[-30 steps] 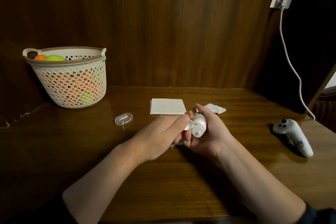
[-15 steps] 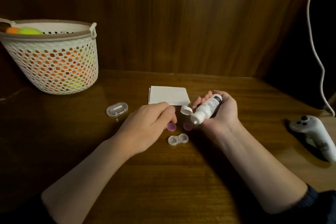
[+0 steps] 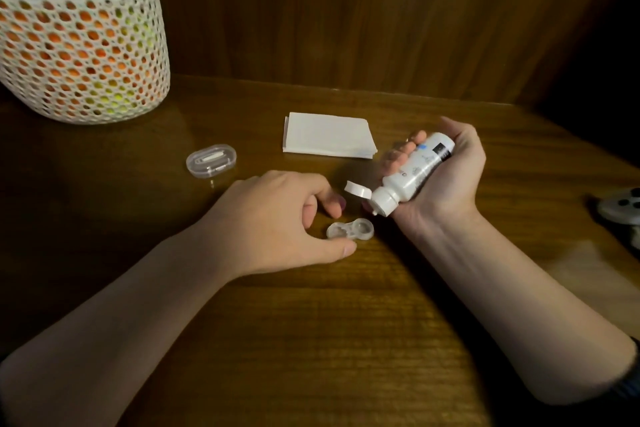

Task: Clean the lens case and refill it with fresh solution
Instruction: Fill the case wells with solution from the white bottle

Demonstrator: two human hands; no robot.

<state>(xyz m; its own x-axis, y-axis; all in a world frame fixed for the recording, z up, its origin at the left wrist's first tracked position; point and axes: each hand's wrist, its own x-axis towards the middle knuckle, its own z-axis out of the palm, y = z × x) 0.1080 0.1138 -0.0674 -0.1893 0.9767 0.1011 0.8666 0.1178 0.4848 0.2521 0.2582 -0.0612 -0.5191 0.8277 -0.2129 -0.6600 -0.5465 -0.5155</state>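
A clear twin-well lens case (image 3: 350, 229) lies open on the wooden table (image 3: 311, 340). My right hand (image 3: 446, 180) grips a white solution bottle (image 3: 414, 172), tilted with its nozzle pointing down just above the case's right well and its flip cap hanging open. My left hand (image 3: 277, 218) rests on the table left of the case, fingers loosely curled, thumb tip against the case's near left edge. The index finger sits just behind the case. A purple case cap (image 3: 343, 203) peeks out behind that finger.
A folded white tissue (image 3: 329, 135) lies behind the hands. A small clear plastic box (image 3: 211, 160) sits to the left, and a white mesh basket (image 3: 79, 45) of orange and green balls at far left. A white controller (image 3: 623, 208) is at the right edge.
My right hand has tipped the bottle nozzle-down and brought it over the case. My left hand moved from the purple caps to the case's left edge. The view has dropped closer.
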